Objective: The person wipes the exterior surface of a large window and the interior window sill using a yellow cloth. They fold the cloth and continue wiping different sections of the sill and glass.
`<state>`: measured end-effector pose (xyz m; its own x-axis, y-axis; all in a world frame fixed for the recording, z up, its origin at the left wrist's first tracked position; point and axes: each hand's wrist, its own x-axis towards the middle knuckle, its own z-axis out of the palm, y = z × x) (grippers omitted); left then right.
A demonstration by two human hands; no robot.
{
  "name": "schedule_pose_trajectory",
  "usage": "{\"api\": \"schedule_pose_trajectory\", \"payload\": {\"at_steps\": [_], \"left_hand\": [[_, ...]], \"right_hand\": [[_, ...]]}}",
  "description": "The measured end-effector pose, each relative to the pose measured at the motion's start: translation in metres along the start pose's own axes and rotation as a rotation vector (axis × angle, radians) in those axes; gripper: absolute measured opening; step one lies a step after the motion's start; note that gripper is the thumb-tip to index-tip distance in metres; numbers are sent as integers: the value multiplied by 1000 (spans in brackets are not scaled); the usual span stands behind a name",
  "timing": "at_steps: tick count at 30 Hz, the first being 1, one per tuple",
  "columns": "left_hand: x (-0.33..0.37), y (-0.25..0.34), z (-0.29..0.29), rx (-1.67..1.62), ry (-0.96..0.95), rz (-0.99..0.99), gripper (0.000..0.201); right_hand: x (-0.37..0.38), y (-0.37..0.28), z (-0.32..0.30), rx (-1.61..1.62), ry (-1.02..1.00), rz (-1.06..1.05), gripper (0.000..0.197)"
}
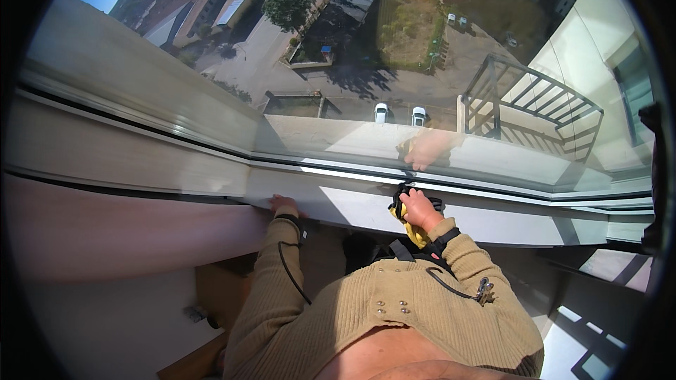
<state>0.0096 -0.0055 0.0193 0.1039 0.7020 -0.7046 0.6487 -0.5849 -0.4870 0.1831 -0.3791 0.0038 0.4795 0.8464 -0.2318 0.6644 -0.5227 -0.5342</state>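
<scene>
Just right of centre, the right hand [420, 210] clamps crumpled black-and-yellow fabric [415, 234] at the white windowsill [345, 200]; even pressure should help.

I count my left fingers [276, 200] and right fingers [407, 200] as two sets, one black-and-yellow bundle [415, 234], two dark wristbands [290, 219] [447, 238], one sill [500, 219], one outdoor railing [496, 105], two nearest white cars [381, 113] [418, 117].

Cloth [415, 235]: black and yellow. Sweater [352, 302]: tan, ribbed. Snaps [381, 303]: silver. Wristbands [446, 240]: black. Windowsill [345, 204]: white, grey shadow patches. Curtain [127, 232]: pale pink. Railing [495, 102]: dark grey. Two parked cars [381, 114]: white. Tree [290, 3]: green.
</scene>
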Motion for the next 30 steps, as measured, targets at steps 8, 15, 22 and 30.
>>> {"api": "schedule_pose_trajectory", "payload": {"at_steps": [8, 15, 22, 30], "left_hand": [[22, 1, 15, 27, 52, 5, 116], [32, 1, 17, 108, 2, 139, 108], [7, 35, 29, -60, 130, 118, 107], [-6, 35, 36, -82, 214, 123, 114]], "right_hand": [[-37, 25, -11, 108, 119, 223, 39], [-124, 97, -16, 138, 354, 571, 39], [-194, 176, -24, 196, 509, 987, 43], [-144, 146, -23, 52, 350, 868, 44]]}}
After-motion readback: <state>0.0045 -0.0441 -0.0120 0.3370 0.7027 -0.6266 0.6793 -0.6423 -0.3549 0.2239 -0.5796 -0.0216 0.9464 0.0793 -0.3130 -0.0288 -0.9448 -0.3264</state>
